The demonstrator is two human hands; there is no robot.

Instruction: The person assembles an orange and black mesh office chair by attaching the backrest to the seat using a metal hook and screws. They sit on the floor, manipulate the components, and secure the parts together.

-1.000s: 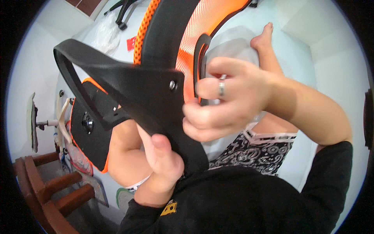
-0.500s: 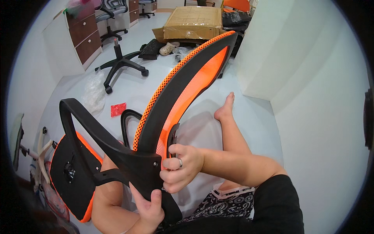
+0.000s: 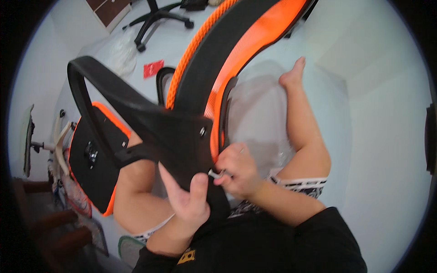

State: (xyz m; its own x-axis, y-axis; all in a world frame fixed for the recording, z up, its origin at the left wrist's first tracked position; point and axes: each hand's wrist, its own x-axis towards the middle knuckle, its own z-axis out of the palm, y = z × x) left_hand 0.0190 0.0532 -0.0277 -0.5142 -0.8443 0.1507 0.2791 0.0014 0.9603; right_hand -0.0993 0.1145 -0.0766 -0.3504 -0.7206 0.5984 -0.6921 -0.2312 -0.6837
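An orange and black mesh chair backrest [image 3: 200, 75] stands tilted in front of me, with a black looped armrest [image 3: 150, 125] against its lower end. My left hand [image 3: 189, 202] grips the armrest's lower end, thumb on the near side and fingers partly hidden behind. In the armrest's side plate a silvery bolt head [image 3: 203, 132] shows. Just below it, my right hand [image 3: 239, 170] pinches a small silvery bolt [image 3: 213, 174], its end close to the plate's lower edge. Whether that bolt touches the plate, I cannot tell.
The chair seat [image 3: 98, 159] lies underside up by my left leg. Beyond it are a red packet [image 3: 153, 69], clear plastic wrap [image 3: 123, 57] and a black wheeled chair base [image 3: 157, 22]. A white wall [image 3: 387, 91] rises on the right.
My view has tipped downward. My right hand has left the backrest's edge and come lower, where it now pinches the bolt. My left hand keeps its hold on the armrest.
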